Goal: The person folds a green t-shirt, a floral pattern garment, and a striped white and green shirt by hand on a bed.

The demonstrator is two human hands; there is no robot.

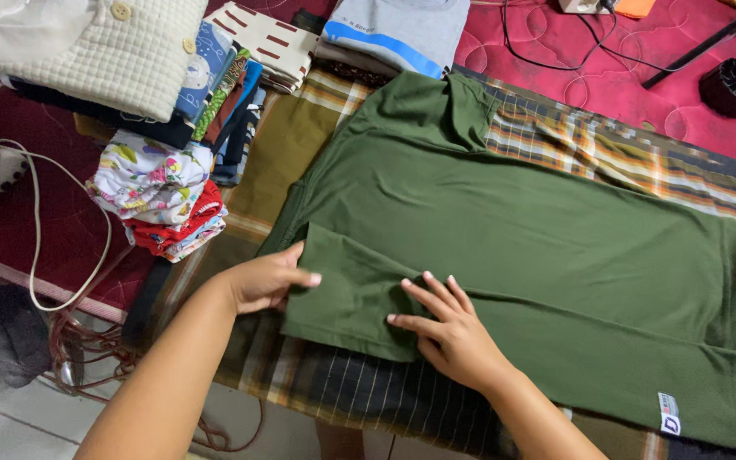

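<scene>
Green jersey tee (504, 230) lies flat across a plaid cloth (368, 396) that covers the work surface, w/ its sleeve (347, 294) folded in over the body at near left. We keep our left hand (267, 279) at the sleeve's left edge, thumb over the fabric and fingers hidden under it, so it looks like a light pinch on the fold, tho we can't tell for sure. Our right hand (449, 332) lies flat, fingers spread, palm down on the folded part, gripping nothing, apparently to pin the crease so it doesn't spring back. A white label (669, 415) shows at the hem, near right. Far left sits a stack of folded clothes (155, 77), topped by a cream waffle-knit piece w/ buttons, apart from the tee. More folded pieces (398, 34) lie at far centre; a black cable (555, 51) trails over the red quilted bedding (623, 77) beyond.
</scene>
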